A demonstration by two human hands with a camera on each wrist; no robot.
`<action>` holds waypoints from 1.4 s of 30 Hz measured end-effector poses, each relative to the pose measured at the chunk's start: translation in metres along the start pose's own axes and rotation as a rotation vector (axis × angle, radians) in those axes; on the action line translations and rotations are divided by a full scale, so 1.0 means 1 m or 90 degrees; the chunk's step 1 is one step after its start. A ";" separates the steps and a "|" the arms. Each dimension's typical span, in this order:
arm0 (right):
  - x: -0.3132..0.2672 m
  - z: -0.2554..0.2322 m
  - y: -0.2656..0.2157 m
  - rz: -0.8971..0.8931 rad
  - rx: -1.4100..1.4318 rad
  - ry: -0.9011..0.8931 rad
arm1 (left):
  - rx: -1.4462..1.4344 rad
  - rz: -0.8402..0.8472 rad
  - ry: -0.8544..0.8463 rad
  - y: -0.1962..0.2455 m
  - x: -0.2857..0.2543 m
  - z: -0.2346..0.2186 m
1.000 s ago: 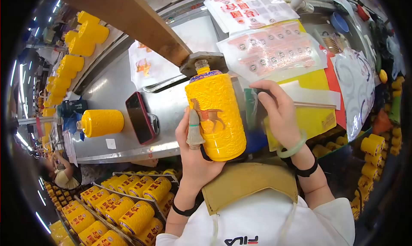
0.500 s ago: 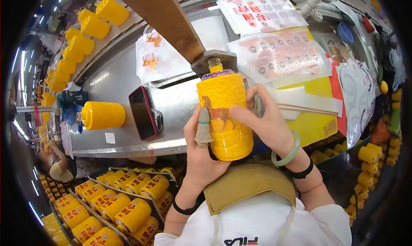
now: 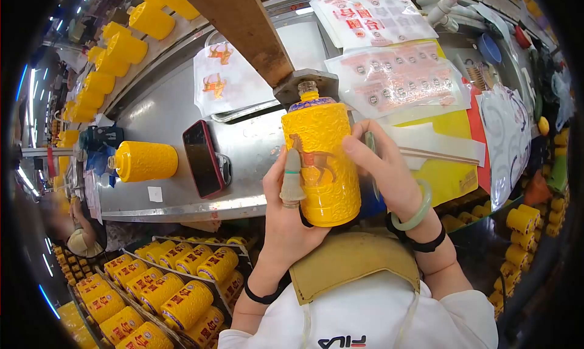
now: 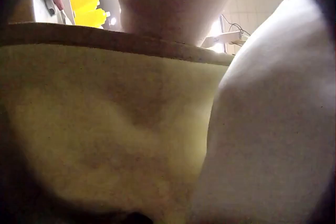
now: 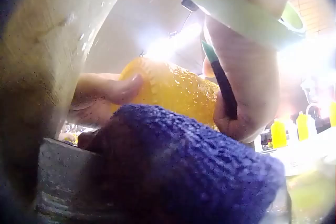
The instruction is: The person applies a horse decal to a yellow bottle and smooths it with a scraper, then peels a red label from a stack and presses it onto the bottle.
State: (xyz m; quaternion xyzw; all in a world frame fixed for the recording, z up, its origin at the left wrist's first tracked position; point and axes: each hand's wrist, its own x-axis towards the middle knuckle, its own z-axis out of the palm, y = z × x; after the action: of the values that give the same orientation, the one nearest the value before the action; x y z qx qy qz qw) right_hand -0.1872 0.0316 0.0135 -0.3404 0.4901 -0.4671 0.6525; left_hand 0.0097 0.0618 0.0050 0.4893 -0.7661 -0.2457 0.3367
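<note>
A yellow embossed bottle (image 3: 322,178) with a brown horse picture leans neck-up against a metal plate (image 3: 307,84) on a wooden beam. My left hand (image 3: 286,227) grips its lower left side, its thumb wrapped in a grey cloth finger cover (image 3: 292,181) with a green band. At the bottle's right side is my right hand (image 3: 386,172), its thumb by the horse's edge. Curled fingers of that hand hold a thin dark strip with a green tip (image 5: 223,79). The left wrist view shows mostly apron (image 4: 105,129) and sleeve, with the left hand's fingers hidden.
Another yellow bottle (image 3: 147,161) lies on the metal bench beside a phone (image 3: 202,159). Decal sheets (image 3: 398,78) cover the back. Crates of labelled bottles (image 3: 188,300) stand lower left. A blue-purple towel (image 5: 189,166) lies below the bottle in the right wrist view.
My right hand has come in from the right to the bottle's side; its thumb crossed over the horse, then drew back to the edge. The left hand keeps its grip. The view has shifted slightly.
</note>
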 end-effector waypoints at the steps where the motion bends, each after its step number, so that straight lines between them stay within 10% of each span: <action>1: 0.000 -0.001 0.000 0.005 0.023 -0.005 | 0.000 0.000 0.000 0.001 0.001 -0.001; 14: 0.003 -0.013 0.004 0.038 0.028 -0.040 | 0.159 0.052 -0.086 0.028 0.012 -0.007; 21: 0.010 -0.025 -0.029 -0.175 -0.159 0.044 | -0.194 -0.104 0.064 -0.005 -0.008 0.019; 23: 0.012 -0.017 -0.039 -0.526 -0.355 0.107 | -0.106 -0.041 0.068 -0.004 -0.006 0.015; 27: 0.001 -0.020 -0.046 -0.806 -0.729 -0.069 | -0.059 -0.052 0.085 -0.003 -0.011 0.012; 33: -0.032 -0.021 -0.037 -0.825 -0.682 -0.309 | -0.115 -0.044 0.110 -0.006 -0.013 0.018; 39: 0.025 0.001 -0.059 -0.654 -0.781 -0.010 | -0.079 -0.026 0.107 0.002 -0.010 0.012; 42: 0.044 0.002 -0.084 -0.768 -0.873 0.083 | -0.096 -0.020 0.121 0.003 -0.010 0.013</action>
State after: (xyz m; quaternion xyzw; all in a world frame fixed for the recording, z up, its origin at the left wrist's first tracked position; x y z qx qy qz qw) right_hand -0.2052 -0.0378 0.0755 -0.8246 0.4350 -0.3536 -0.0765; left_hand 0.0009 0.0725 -0.0037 0.4957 -0.7020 -0.2604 0.4401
